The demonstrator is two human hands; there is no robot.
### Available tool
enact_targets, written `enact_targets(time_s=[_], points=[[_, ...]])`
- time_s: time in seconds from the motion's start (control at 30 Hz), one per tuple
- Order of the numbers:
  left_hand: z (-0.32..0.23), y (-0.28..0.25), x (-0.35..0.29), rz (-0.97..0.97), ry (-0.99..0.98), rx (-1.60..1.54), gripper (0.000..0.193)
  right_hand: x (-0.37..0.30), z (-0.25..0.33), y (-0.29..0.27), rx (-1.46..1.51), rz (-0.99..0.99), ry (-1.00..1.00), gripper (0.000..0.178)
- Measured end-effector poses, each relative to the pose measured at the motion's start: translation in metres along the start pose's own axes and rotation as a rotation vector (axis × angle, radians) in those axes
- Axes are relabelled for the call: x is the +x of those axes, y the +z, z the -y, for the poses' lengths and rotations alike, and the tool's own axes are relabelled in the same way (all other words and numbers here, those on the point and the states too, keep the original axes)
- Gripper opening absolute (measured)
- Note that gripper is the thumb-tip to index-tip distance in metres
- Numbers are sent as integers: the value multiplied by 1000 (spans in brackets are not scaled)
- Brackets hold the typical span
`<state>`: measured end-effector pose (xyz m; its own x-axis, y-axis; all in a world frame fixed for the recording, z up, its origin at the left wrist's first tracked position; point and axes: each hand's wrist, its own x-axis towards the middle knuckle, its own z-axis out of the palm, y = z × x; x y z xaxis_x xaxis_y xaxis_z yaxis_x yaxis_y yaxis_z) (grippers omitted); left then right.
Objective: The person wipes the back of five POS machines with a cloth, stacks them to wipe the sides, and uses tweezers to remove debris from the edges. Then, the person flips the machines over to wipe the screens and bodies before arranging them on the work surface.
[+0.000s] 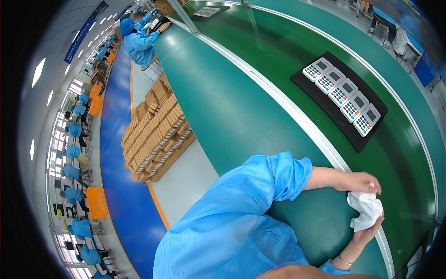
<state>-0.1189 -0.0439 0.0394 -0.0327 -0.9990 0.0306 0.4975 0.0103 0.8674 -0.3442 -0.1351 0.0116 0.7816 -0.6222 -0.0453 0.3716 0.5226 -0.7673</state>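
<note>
Between my two hands is a crumpled white cloth (pixel 366 209), above the white rail at the edge of the green belt. My left hand (pixel 362 182), reaching out of a rolled blue sleeve, pinches its upper end with bent fingers. From below, my right hand (pixel 369 231) grips the lower end; a thin bracelet circles that wrist. Whether anything lies inside the folds is hidden. Farther along the belt, several white card terminals (pixel 343 91) with grey screens and coloured keys lie in a row on a black mat (pixel 360 142).
Left of the teal worktop (pixel 223 107), brown cartons (pixel 155 135) stand stacked on the floor. A co-worker in blue (pixel 139 44) sits at the far end. Another mat with terminals (pixel 207 11) lies farther up the belt. An orange bin (pixel 96 203) stands by the blue walkway (pixel 134 200).
</note>
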Motion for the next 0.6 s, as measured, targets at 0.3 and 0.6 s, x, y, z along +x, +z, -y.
enact_targets(time_s=[0.3, 0.6], points=[[19, 5, 4, 320, -205, 173, 55, -1, 12, -34, 237, 213, 2, 52], [-1, 15, 12, -114, 7, -334, 35, 4, 40, -76, 470, 181, -100, 31]])
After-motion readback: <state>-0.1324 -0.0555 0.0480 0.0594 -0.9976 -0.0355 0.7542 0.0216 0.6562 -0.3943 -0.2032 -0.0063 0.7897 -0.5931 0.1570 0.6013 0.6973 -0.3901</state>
